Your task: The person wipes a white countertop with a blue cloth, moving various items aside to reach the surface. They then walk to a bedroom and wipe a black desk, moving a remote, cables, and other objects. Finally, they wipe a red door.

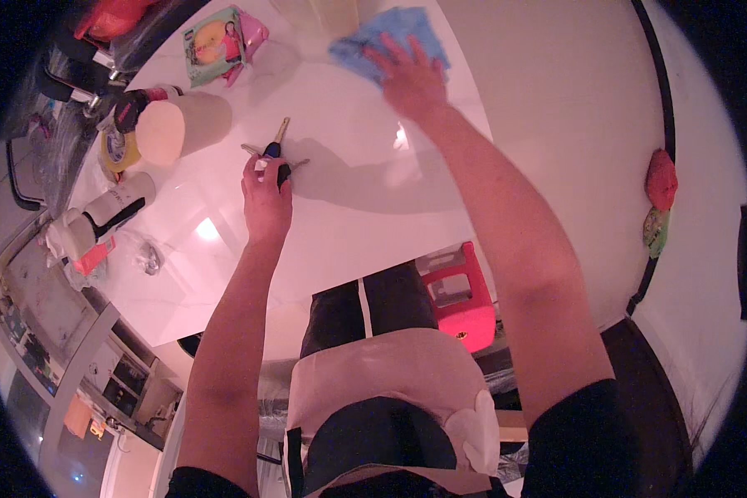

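My left hand [267, 202] holds a bunch of keys [272, 149] above the white glossy tabletop [348, 230]. Metal blades and dark key heads stick out past my fingers, which hide the rest. Farther off to the right, my right hand [416, 87] lies with fingers spread on a blue cloth [361, 46] near the table's curved far-right edge. The cloth looks flat under the palm, with its corners showing around the hand.
Along the left edge lie a paper roll [193, 127], a yellow tape roll [119, 149], a white bottle [121, 199] and a crumpled clear wrapper [148, 256]. A green packet [215, 46] is at the back. A red plastic stool [467, 305] stands below the front edge.
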Demonstrator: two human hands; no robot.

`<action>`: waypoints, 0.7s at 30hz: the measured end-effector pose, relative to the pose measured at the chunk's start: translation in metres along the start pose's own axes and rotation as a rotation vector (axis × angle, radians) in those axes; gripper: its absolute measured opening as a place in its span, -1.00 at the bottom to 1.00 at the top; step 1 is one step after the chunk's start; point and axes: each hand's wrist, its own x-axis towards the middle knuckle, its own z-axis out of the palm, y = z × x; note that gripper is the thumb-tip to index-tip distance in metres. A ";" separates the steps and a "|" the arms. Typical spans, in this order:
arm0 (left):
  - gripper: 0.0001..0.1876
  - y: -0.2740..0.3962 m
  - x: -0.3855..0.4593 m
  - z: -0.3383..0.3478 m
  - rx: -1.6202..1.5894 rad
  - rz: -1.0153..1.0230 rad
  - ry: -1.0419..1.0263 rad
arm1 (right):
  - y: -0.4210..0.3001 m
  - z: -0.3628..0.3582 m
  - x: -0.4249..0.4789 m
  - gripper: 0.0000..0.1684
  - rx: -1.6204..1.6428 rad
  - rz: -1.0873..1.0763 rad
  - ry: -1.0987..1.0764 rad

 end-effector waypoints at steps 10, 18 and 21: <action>-0.47 0.009 -0.020 0.013 -0.262 0.101 -0.023 | -0.089 0.030 -0.225 -0.33 0.182 -0.069 -0.025; -0.38 -0.020 -0.060 -0.005 -0.073 0.111 -0.051 | -0.042 0.025 -0.200 -0.32 0.125 -0.056 -0.168; -0.39 -0.032 -0.077 -0.005 -0.136 0.094 -0.084 | 0.013 0.026 -0.226 -0.18 0.217 0.317 0.052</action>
